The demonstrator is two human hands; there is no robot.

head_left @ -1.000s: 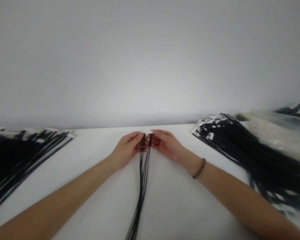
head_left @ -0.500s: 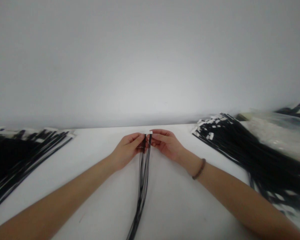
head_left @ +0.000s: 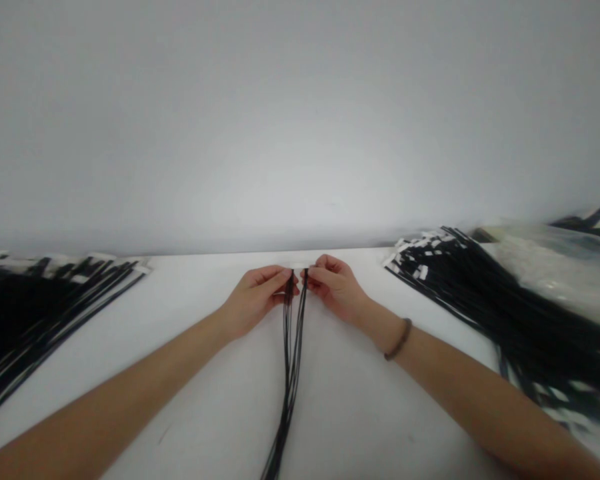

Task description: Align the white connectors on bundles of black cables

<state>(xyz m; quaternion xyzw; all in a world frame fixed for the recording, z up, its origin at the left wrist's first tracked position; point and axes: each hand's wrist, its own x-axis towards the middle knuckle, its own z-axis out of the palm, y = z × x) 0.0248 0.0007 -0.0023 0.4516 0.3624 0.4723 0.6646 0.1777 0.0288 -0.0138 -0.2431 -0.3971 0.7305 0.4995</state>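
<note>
Near the table's far edge, my left hand (head_left: 254, 300) pinches the left top end of a black wire harness (head_left: 287, 387). My right hand (head_left: 338, 288) is closed at the right top end of the same harness, thumb and fingers pressed together. A small white connector (head_left: 301, 266) shows between my fingertips; its ends are partly hidden by them. From the fingers the thin black wires hang in two strands, which come together lower down and run out of view at the bottom. A dark bracelet circles my right wrist.
On the left lies a large pile of black wires (head_left: 25, 313) with white ends. Another pile of black wires with white connectors (head_left: 500, 300) fills the right side, beside a clear plastic bag (head_left: 560, 263). Behind the white table (head_left: 190, 393) rises a pale wall.
My right hand has moved slightly to the right, so the two top strands stand farther apart. The hanging wires have shifted a little to the right. My left hand has hardly moved.
</note>
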